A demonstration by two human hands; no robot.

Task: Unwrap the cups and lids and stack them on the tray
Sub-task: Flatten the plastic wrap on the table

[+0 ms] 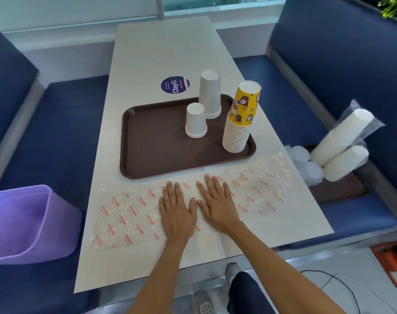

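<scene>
A brown tray (152, 155) lies mid-table. On it stand a short white cup stack (195, 121), a taller white cup stack (210, 95) and a tall stack of yellow printed cups (240, 118) at its right edge, all upside down. An empty clear wrapper with red print (129, 214) lies flat along the table's near edge. My left hand (178, 211) and my right hand (216, 205) press flat on it side by side, fingers straight. On the right bench, two wrapped white cup stacks (342, 143) lean beside clear lids (306, 164).
A purple bin (27, 223) sits on the left bench by the table's corner. A round purple sticker (175, 84) marks the table behind the tray. Blue benches flank the table. A second brown tray (342, 189) lies under the wrapped cups.
</scene>
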